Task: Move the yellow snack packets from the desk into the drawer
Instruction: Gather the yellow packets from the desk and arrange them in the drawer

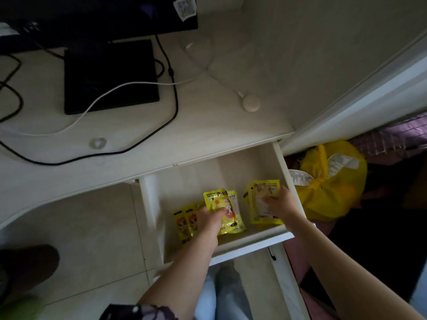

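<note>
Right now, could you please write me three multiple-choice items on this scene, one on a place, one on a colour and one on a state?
1. Where are the snack packets?
A. on the desk
B. in the drawer
C. on the floor

2. What colour is the tied bag beside the drawer?
A. yellow
B. blue
C. white

3. How is the drawer?
A. shut
B. taken out and set on the desk
C. pulled open

Answers:
1 B, the left hand and right hand both rest on packets inside it.
2 A, it shows bright yellow to the right of the drawer.
3 C, its inside and front wall are in plain view below the desk edge.
</note>
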Motion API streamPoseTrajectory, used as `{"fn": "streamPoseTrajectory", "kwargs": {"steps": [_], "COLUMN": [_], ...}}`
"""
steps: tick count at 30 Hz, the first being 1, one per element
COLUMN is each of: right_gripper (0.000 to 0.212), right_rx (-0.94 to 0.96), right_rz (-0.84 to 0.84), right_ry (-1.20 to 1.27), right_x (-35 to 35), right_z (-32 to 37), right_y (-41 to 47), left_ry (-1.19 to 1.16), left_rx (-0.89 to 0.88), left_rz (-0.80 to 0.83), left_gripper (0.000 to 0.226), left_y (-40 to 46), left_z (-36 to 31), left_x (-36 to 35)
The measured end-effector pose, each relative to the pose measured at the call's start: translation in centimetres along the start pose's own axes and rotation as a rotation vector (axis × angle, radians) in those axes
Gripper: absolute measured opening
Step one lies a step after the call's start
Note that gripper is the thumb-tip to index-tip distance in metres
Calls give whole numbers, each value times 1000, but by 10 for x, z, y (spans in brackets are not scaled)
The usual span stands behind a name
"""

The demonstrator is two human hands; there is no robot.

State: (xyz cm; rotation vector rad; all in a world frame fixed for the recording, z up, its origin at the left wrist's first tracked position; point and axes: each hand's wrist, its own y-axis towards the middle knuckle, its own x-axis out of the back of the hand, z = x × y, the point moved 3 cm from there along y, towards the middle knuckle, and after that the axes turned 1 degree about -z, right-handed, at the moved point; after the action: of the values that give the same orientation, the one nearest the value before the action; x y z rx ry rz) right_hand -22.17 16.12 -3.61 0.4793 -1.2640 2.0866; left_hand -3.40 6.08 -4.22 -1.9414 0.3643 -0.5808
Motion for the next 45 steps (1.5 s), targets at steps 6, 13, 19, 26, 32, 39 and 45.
{"fn": "streamPoseTrajectory", "kwargs": {"steps": [6,13,19,26,32,39,45], "right_gripper": [32,27,21,30,32,35,32], "right_rx": [-28,-36,-40,-44,138,456,697], "right_rz": [110,136,166,161,193,203,284], "right_ry": [3,-53,-244,-329,-398,-467,-539], "right_x": [-19,-24,-22,-12,-4,-23,-64], "right_z": [-14,-17,-15,-4,17,47,70], "right_y": [25,41,42,17,-21,-86,-148], "left_ry": [-11,27,160,324,334,296,205], "left_rx": [48,12,-125,-234,-377,-535,-589], "left_rz": [-24,-16,50,1,-123,-321,-466], "left_gripper": [73,42,22,46,32,19,19], "left_y": [26,27,24,7,-22,-65,-98], "left_z": [9,16,20,22,23,48,89], "left_x": [-23,-40,-43,-15,28,80,139]}}
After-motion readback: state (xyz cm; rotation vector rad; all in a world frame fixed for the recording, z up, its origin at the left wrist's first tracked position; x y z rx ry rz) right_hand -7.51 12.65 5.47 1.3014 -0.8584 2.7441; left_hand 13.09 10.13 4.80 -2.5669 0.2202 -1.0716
